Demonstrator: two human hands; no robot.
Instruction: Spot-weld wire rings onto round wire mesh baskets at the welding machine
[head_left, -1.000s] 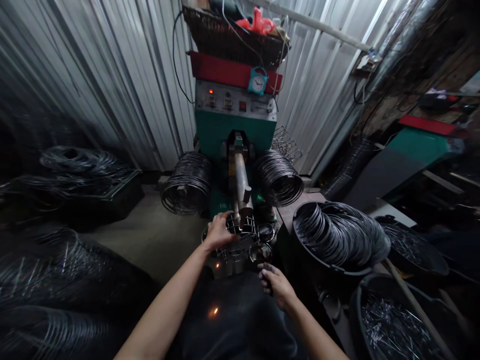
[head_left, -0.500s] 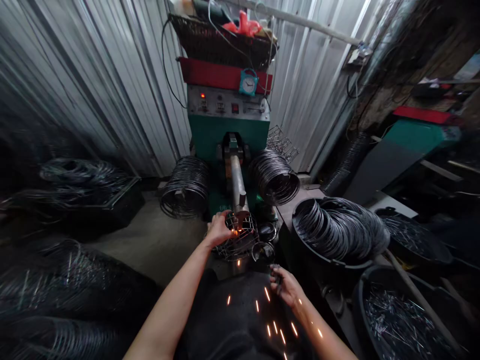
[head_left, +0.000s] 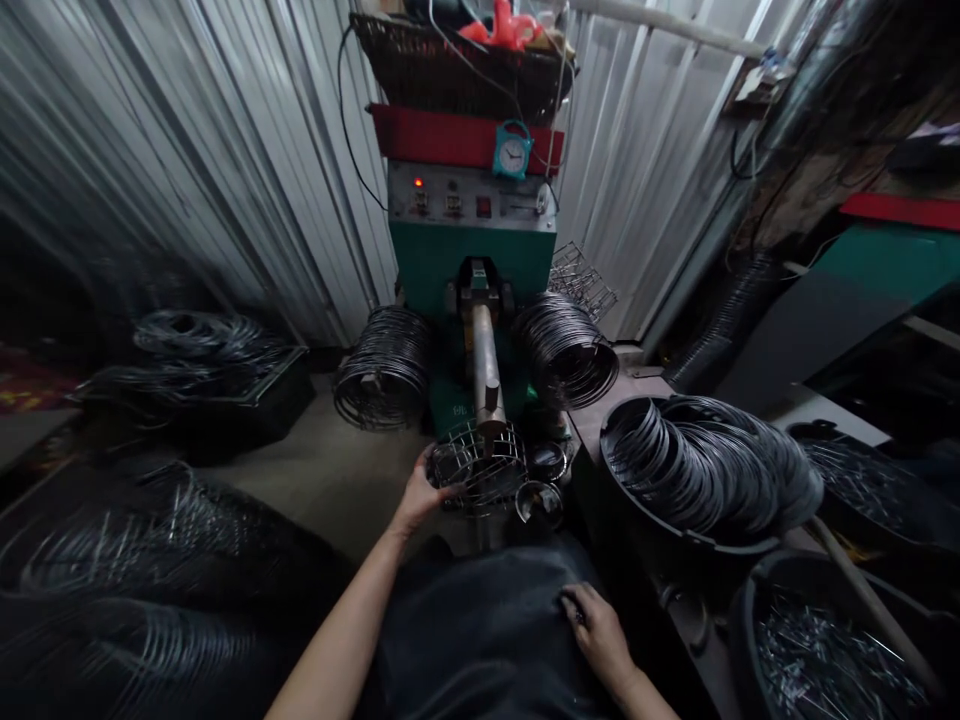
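My left hand (head_left: 420, 500) grips the left side of a round wire basket (head_left: 499, 478), thumb towards me and fingers behind it. This basket sits under the tip of the welding machine's metal arm (head_left: 486, 365); the tip hides part of its wires. My right hand (head_left: 596, 625) is low over the dark apron (head_left: 480, 620) on my lap, fingers curled in. What lies inside those fingers, if anything, is too dark to make out. Just right of the basket stand two small round containers, the nearer one a metal cup (head_left: 538, 503).
The green machine body (head_left: 472, 245) carries a teal clock (head_left: 513, 150). Wire coils flank it, a left coil (head_left: 382, 370) and a right coil (head_left: 566, 350). At right stand a tub of wire rings (head_left: 697, 465) and a tub of short wire pieces (head_left: 825, 650).
The sparks at the arm's tip are gone. My left hand has shifted left and down, away from the tip. My right hand has moved down and right, nearer my lap.
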